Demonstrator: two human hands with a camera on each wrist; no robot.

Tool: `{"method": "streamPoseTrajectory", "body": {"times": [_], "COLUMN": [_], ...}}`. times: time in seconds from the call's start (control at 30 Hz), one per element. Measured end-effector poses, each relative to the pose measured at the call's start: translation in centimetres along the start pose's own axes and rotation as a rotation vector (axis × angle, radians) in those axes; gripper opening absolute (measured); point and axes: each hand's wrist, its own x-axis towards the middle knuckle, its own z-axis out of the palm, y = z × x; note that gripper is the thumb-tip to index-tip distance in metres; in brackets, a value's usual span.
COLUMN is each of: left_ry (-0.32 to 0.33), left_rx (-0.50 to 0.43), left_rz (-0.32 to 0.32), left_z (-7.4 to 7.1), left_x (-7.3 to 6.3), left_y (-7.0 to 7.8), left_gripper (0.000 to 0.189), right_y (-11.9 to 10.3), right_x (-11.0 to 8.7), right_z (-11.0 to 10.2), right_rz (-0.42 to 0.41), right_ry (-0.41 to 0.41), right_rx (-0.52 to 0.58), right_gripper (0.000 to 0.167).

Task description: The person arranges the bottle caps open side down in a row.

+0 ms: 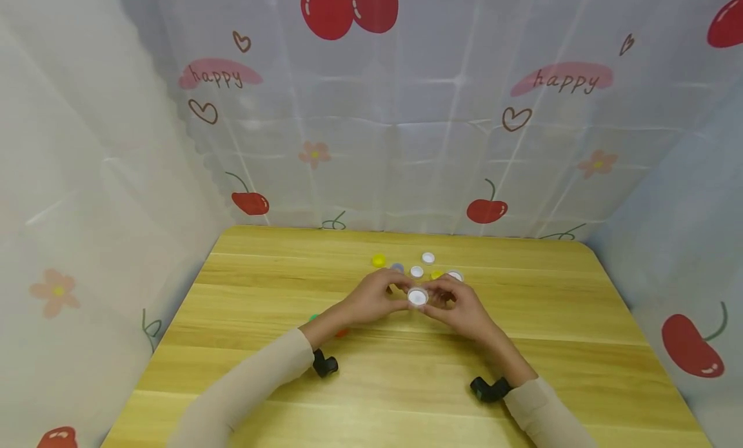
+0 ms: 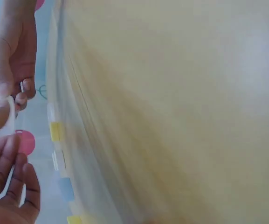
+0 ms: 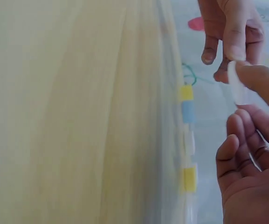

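Observation:
Held between both hands over the table is a small round white cap point(image 1: 417, 297) with a clear-looking rim. My left hand point(image 1: 374, 296) pinches its left side between thumb and fingers. From the other side, my right hand point(image 1: 463, 308) grips the right edge in the same way. The cap point(image 3: 237, 84) shows nearly edge-on in the right wrist view, with a thumb over its upper edge. Just behind the hands lie a white cap point(image 1: 416, 272), a bluish-purple cap point(image 1: 397, 267) and a yellow cap point(image 1: 436, 275), the last partly covered by the right hand.
Farther back on the wooden table point(image 1: 551, 306) are another yellow cap point(image 1: 378, 260) and another white cap point(image 1: 427, 258). One more white cap point(image 1: 455, 276) sits behind the right hand. A green piece point(image 1: 314, 318) and an orange piece point(image 1: 341, 332) peek out beside the left forearm. Printed curtains surround the table.

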Motion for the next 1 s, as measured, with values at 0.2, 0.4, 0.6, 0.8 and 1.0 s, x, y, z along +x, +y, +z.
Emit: {"method": "streamPoseTrajectory", "body": {"times": [0.2, 0.4, 0.6, 0.8, 1.0], "left_ry": [0.116, 0.158, 0.189, 0.139, 0.017], "left_rx": [-0.14, -0.26, -0.296, -0.395, -0.61], "left_rz": [0.038, 0.053, 0.054, 0.004, -0.172], "left_z": [-0.5, -1.0, -1.4, -1.7, -1.8], "left_x": [-2.1, -3.3, -3.7, -4.0, -4.0], "left_y": [0.4, 1.2, 1.9, 1.9, 1.5], "left_gripper": [0.034, 0.032, 0.034, 0.029, 0.029], "right_y": [-1.3, -2.6, -3.6, -4.0, -4.0], "right_x": [-0.2, -0.5, -0.4, -0.4, -0.5], "right_z": [0.8, 1.4, 1.6, 1.5, 1.2], "right_rz": [-0.093, -0.171, -0.202, -0.196, -0.178], "right_ry": [0.012, 0.045, 0.077, 0.069, 0.034], "right_rx": [0.206, 0.32, 0.32, 0.302, 0.278], "right_gripper": [0.035, 0.039, 0.041, 0.041, 0.041]}}
